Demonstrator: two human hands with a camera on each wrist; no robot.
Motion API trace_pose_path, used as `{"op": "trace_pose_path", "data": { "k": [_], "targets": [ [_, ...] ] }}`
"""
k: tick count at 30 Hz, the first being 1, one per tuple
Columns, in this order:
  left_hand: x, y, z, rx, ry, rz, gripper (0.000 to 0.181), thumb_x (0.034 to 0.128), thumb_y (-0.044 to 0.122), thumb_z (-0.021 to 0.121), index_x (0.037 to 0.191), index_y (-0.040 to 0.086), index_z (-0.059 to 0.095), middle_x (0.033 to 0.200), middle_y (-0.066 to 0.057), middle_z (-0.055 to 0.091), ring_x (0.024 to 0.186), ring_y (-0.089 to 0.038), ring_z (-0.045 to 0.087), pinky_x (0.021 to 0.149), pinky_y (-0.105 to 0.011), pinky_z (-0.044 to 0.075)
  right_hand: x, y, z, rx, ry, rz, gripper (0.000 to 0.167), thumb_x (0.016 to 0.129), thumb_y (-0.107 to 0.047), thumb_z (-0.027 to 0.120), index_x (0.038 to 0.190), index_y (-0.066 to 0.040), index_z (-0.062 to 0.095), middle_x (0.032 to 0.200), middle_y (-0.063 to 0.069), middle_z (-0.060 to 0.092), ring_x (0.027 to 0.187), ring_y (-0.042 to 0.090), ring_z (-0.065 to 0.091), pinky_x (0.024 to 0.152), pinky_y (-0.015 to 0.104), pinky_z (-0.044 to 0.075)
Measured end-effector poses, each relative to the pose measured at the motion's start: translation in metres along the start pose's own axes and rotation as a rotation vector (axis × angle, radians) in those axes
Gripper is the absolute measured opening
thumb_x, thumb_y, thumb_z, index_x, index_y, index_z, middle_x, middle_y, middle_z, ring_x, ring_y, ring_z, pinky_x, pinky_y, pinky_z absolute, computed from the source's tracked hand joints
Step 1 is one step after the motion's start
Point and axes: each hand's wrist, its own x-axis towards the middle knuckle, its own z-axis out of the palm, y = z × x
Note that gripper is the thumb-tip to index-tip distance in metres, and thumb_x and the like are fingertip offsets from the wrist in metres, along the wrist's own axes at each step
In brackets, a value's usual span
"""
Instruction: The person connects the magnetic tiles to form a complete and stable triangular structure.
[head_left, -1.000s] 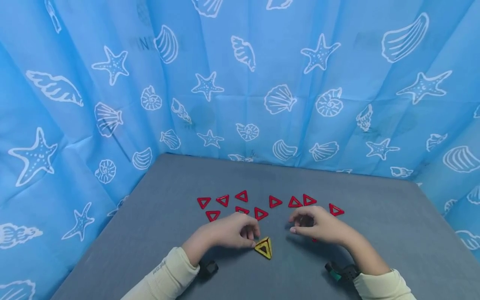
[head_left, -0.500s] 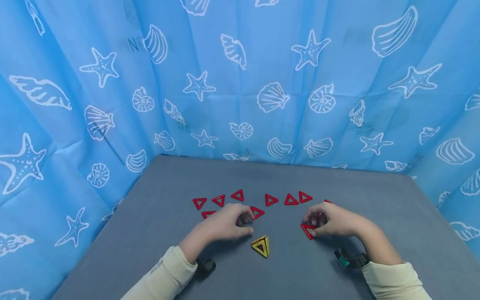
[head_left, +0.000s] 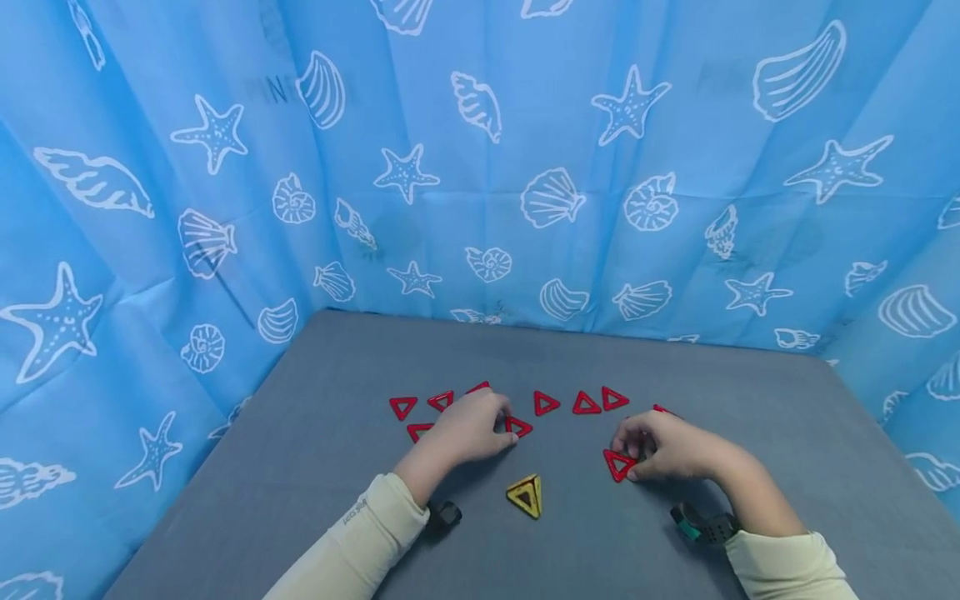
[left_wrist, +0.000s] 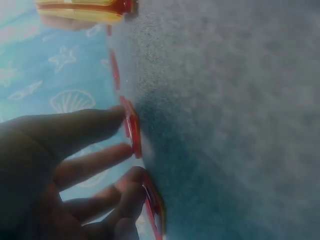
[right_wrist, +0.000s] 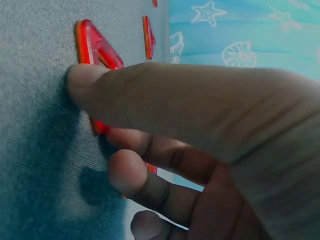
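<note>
In the head view my left hand (head_left: 468,429) reaches forward over the red triangles. Its thumb and index finger hold a hollow red triangular tile (left_wrist: 132,127) by the edges, flat on the table. Under its other fingers lies another red tile (left_wrist: 154,207). My right hand (head_left: 671,450) pinches a red triangular tile (head_left: 618,465) between thumb and index finger; the tile lies at the table surface, partly covered by the thumb in the right wrist view. Between the hands, nearer the person, sits a yellow triangular tile (head_left: 525,497) with dark red in it.
More red triangles lie beyond the hands on the grey table (head_left: 570,550), such as one at the left (head_left: 403,407) and one at centre (head_left: 546,403). Another (head_left: 664,410) is partly hidden behind the right hand. A blue shell-print curtain (head_left: 480,167) encloses the table.
My left hand has left the yellow tile's side and moved forward to a red triangle. The right hand has shifted right and taken hold of a red triangle. The yellow tile stays put.
</note>
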Motion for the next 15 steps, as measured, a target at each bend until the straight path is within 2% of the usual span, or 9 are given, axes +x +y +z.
{"op": "trace_pose_path", "data": {
  "k": [4,8,15],
  "targets": [
    [0.003,0.002,0.0,0.033,-0.023,0.021,0.025,0.0953,0.027,0.081,0.116,0.015,0.075,0.109,0.0,0.068,0.092,-0.011,0.061,0.08,-0.033,0.056,0.003,-0.001,0.003,0.008,0.021,-0.024,0.027,0.083,-0.009,0.088,0.105,-0.005,0.073,0.087,0.005,0.064,0.077,0.016,0.058,0.064,0.026,0.051],
    [0.001,0.001,0.0,0.014,-0.057,0.031,0.022,0.0961,0.018,0.078,0.118,0.015,0.076,0.106,0.001,0.067,0.088,-0.01,0.059,0.078,-0.03,0.055,0.007,-0.002,0.009,0.013,0.032,-0.051,0.026,0.087,-0.012,0.086,0.109,-0.005,0.075,0.09,0.004,0.066,0.077,0.013,0.059,0.065,0.026,0.052],
    [-0.003,0.004,-0.003,-0.032,-0.102,0.062,0.031,0.0934,0.003,0.074,0.121,0.015,0.078,0.116,0.002,0.072,0.101,-0.008,0.064,0.092,-0.033,0.059,0.015,-0.004,0.019,-0.067,0.092,-0.116,0.029,0.089,-0.018,0.085,0.114,-0.008,0.076,0.094,-0.003,0.07,0.077,0.007,0.061,0.068,0.025,0.054]
  ]
}}
